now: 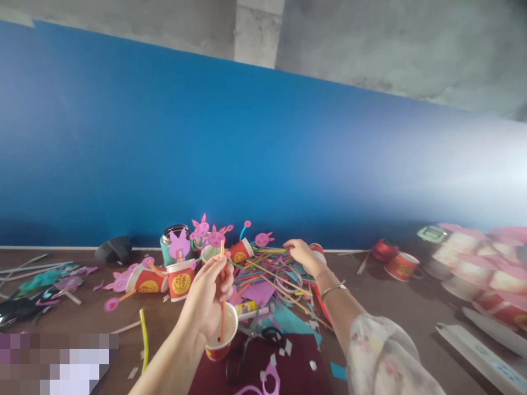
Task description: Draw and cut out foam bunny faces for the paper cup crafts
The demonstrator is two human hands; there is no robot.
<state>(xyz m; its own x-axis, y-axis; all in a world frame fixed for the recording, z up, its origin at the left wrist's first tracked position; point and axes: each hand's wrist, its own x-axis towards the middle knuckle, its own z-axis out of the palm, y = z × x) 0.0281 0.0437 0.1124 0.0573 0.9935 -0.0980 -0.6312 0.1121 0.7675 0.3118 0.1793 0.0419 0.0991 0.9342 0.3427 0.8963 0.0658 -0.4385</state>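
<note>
My left hand is closed around an orange straw, held upright. The straw's lower part overlaps the mouth of a red and white paper cup; I cannot tell whether it goes inside. My right hand is stretched over the far side of a heap of colored straws, fingers apart and nothing visible in them. A red and white cup is partly hidden behind that hand. Pink paper pig faces on straws stand among the cups left of the heap.
Black-handled scissors, a glue stick and pink scissors lie near the dark red board. Decorated cups stand or lie at left. Blurred stacked cups and a power strip are at right, before a blue partition.
</note>
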